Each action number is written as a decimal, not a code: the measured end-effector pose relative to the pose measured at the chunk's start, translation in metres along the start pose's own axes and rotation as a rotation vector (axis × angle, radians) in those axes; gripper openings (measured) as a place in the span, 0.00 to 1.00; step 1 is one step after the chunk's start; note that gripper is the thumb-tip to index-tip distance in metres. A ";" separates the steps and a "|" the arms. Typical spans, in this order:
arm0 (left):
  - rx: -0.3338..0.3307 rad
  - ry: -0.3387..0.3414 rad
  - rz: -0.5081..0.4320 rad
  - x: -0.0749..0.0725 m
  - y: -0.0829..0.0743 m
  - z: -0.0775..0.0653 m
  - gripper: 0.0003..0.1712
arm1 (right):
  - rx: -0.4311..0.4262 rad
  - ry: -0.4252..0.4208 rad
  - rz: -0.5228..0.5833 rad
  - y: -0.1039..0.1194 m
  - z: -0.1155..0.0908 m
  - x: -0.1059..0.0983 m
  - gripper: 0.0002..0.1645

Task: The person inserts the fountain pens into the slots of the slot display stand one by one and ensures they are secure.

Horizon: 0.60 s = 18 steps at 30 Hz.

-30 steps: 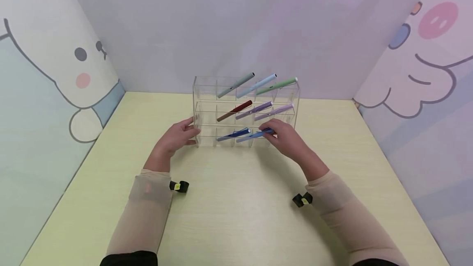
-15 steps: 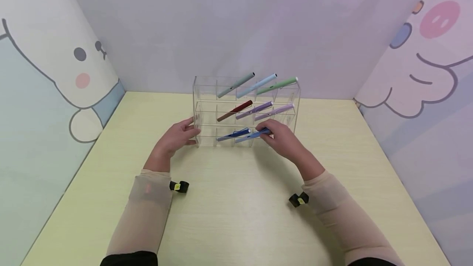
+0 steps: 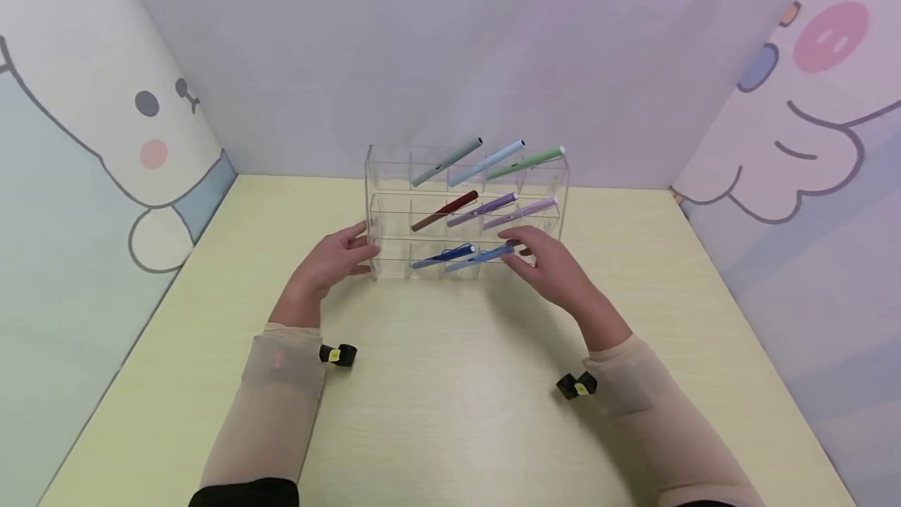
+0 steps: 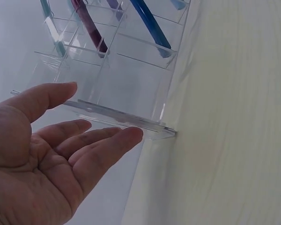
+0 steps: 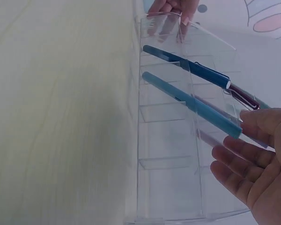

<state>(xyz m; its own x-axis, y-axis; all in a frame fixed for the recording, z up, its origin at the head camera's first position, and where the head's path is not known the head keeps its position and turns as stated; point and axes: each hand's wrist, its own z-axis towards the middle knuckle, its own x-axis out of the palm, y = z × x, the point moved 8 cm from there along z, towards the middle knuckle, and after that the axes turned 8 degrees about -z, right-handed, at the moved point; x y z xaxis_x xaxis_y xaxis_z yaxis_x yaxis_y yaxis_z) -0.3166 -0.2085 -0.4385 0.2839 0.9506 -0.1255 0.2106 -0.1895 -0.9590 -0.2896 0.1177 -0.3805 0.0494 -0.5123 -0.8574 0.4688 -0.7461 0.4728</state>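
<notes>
A clear acrylic pen rack with stepped compartments stands on the table. My left hand is at its left end; in the left wrist view the fingers and thumb are spread about the side panel. A light blue pen leans in the lowest row, its upper end between the parted thumb and fingers of my right hand. In the right wrist view those fingers are loosely bent around the pen's end without a clear pinch. A dark blue pen lies in the compartment to its left.
The middle row bears a dark red pen, a purple pen and a lilac pen. Above them lean a grey-green pen, a pale blue pen and a green pen. A wall stands behind the table.
My right hand has let go of the light blue pen, its fingers parting and drawing slightly right. The pen has settled a little leftward in its compartment. My left hand stays at the rack's end.
</notes>
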 end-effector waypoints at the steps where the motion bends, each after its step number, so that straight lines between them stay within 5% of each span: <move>1: 0.004 0.000 0.005 -0.002 -0.001 -0.001 0.44 | 0.001 -0.017 -0.001 -0.002 -0.002 -0.002 0.25; 7: 0.044 -0.027 0.046 -0.013 -0.017 -0.012 0.45 | 0.034 -0.160 0.035 -0.016 -0.016 -0.022 0.26; 12: 0.071 -0.131 0.133 -0.024 -0.028 -0.017 0.50 | 0.129 -0.325 0.090 -0.035 -0.030 -0.045 0.27; 18: 0.149 -0.284 0.416 -0.021 -0.049 -0.030 0.55 | 0.181 -0.256 -0.025 -0.043 -0.037 -0.055 0.40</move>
<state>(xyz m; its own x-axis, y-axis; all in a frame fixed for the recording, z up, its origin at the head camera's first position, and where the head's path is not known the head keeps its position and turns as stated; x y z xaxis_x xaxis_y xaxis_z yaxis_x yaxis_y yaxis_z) -0.3045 -0.2268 -0.3817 0.0457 0.8356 -0.5475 -0.0073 -0.5478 -0.8366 -0.2795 0.1939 -0.3615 -0.1952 -0.5658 -0.8011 0.3009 -0.8119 0.5002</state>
